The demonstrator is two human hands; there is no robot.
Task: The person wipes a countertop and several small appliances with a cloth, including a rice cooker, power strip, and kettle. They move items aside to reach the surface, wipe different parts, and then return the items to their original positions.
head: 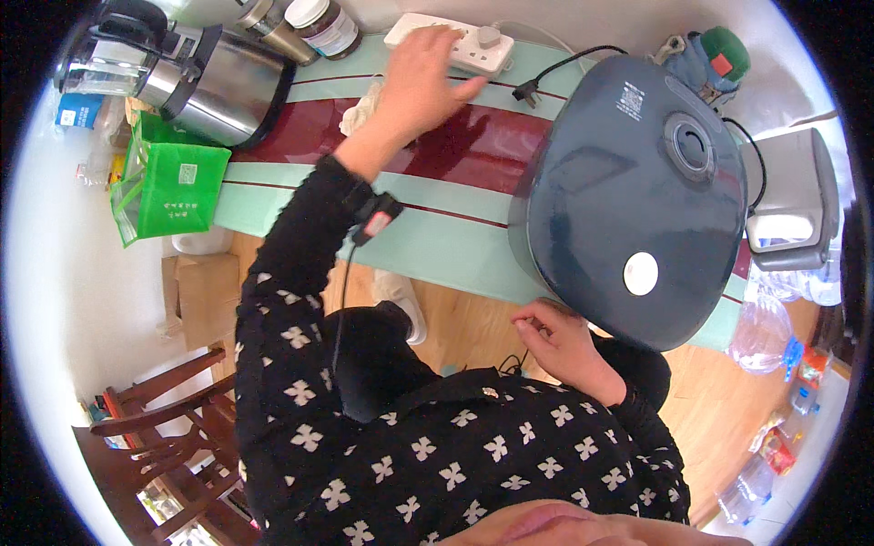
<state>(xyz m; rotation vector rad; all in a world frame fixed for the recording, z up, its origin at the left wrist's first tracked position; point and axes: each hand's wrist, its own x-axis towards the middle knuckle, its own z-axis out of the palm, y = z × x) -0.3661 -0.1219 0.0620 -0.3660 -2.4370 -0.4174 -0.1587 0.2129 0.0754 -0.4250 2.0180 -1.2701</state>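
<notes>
My left hand (425,85) is stretched over the near edge of a white power strip (471,48), its fingers apart; whether the fingertips touch the strip cannot be told. Under that wrist lies a crumpled pale cloth or glove (362,112). A plug sits in the strip's right part. To the right, a loose black plug (527,91) lies on the table, its cord running towards a dark rice cooker (635,205). My right hand (563,341) is below the cooker's near corner at the table's front edge, fingers curled, with nothing plainly seen in it.
A steel appliance (225,82), a jar (324,27) and a tumbler (273,31) stand at the back left, beside a green bag (177,177). A grey appliance (785,198) is at the far right. Plastic bottles (761,334) and a wooden chair (164,416) flank me.
</notes>
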